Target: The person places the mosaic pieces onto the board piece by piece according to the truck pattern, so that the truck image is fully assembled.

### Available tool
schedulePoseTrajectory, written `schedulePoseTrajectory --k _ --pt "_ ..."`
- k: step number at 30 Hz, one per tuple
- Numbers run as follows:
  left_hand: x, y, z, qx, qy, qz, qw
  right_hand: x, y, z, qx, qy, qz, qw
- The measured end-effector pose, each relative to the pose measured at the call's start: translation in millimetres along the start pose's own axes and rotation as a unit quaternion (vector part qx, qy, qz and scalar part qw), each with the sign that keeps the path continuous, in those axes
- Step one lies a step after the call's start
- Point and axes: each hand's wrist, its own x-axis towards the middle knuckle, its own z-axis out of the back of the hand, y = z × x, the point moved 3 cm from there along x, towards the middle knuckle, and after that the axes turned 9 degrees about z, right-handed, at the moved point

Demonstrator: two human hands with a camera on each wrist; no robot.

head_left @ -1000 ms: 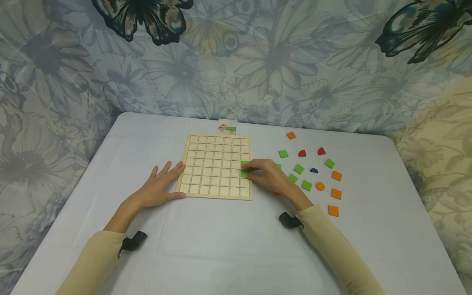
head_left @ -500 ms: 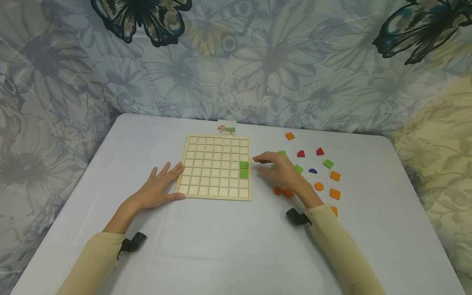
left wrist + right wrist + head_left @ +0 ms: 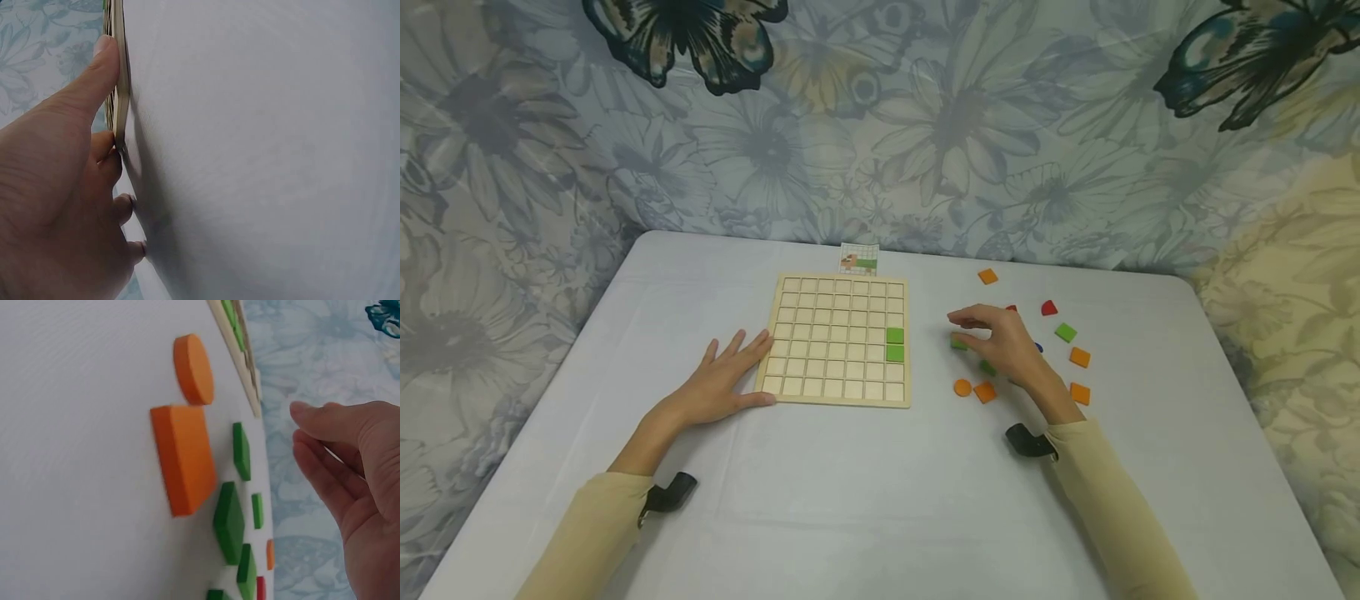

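Observation:
My left hand [image 3: 718, 387] rests with spread fingers at the left edge of a wooden grid board [image 3: 835, 333]. In the left wrist view its thumb [image 3: 107, 59] lies along the board's side. Two green square tiles [image 3: 895, 335] sit one above the other in the board's rightmost column. My right hand [image 3: 1006, 343] hovers right of the board over loose tiles, thumb and fingers apart with nothing between them. A loose green tile [image 3: 958, 342] shows near its thumb, another green tile [image 3: 987, 367] under the palm. The right wrist view shows the hand [image 3: 369, 487] raised above the tiles.
A small picture card [image 3: 859, 259] lies behind the board. An orange disc [image 3: 962, 387] and an orange square [image 3: 985, 392] lie in front of the right hand. Beyond it are a red piece [image 3: 1049, 308], a green tile [image 3: 1066, 332] and orange squares [image 3: 1079, 357].
My right hand has let go of a green tile in the board's right column and moved right, over the loose pieces. The left hand has stayed at the board's edge.

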Motion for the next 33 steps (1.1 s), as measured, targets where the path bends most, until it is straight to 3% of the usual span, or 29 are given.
schedulePoseTrajectory --k 12,21,33 --pt "0.6 0.6 0.8 0.011 0.013 -0.001 0.9999 -13.4 -23.6 0.5 0.008 0.036 -0.058 0.998" --pt "2.0 -1.3 1.7 0.015 0.010 -0.002 0.9998 -13.3 -21.9 -2.9 -0.002 0.068 -0.076 0.995" --pt "-0.2 -2.6 4.2 0.008 0.006 -0.004 0.9999 -9.3 -18.3 -4.2 -0.007 0.074 -0.082 0.994"
